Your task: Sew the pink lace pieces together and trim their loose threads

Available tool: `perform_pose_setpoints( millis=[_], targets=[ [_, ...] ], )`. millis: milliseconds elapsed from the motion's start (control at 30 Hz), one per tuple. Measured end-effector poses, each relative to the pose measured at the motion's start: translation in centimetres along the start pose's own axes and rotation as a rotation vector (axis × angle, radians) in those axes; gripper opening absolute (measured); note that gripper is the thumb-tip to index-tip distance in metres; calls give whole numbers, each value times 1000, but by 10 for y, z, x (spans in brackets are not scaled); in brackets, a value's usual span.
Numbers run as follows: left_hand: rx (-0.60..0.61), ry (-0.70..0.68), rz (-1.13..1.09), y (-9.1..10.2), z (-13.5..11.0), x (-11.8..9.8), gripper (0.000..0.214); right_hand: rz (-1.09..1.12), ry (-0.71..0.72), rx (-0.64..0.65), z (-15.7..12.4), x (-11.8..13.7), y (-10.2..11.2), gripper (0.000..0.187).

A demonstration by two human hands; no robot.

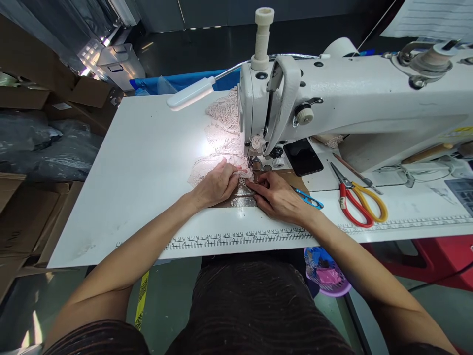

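Pale pink lace fabric [221,135] lies bunched under the head of a white sewing machine [343,93], to the left of the needle area. My left hand [218,182] pinches the near edge of the lace, just left of the presser foot. Close by on the right, my right hand [273,195] has its fingers bent, with the fingertips at the lace edge in front of the foot. Its thumb and index finger seem closed on that edge. Blue thread snips [308,198] stick out beside my right hand, partly hidden by it.
Red and yellow-handled scissors [358,199] and a black phone [303,157] lie on the right of the white table [148,162]. A lamp [190,93] reaches over the lace. Cardboard boxes [33,217] stand left; a purple basket [334,288] sits below the table.
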State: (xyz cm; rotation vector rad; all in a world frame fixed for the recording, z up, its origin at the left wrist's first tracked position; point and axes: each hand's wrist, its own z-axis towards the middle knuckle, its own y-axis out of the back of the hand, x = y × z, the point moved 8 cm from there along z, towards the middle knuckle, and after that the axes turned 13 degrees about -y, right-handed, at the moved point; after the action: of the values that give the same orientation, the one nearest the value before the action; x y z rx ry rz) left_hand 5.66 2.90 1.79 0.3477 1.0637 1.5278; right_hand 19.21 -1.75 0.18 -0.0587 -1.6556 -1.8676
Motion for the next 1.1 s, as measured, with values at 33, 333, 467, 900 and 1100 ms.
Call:
perform_pose_setpoints(
  millis=[33,333,467,900,1100],
  targets=[
    [35,-26,8,-1,1,0,16,-14,3,5,-1,2,0,40],
    [157,-257,138,-1,2,-12,15,46,11,3,-4,2,4,33],
    [18,-252,133,5,3,-17,11,143,29,-11,-4,-5,6,35],
    [-306,-42,135,30,7,-14,8,-113,-64,6,11,2,-2,39],
    [-37,-219,135,5,5,-18,12,-73,-49,19,8,3,-1,30]
  ],
)
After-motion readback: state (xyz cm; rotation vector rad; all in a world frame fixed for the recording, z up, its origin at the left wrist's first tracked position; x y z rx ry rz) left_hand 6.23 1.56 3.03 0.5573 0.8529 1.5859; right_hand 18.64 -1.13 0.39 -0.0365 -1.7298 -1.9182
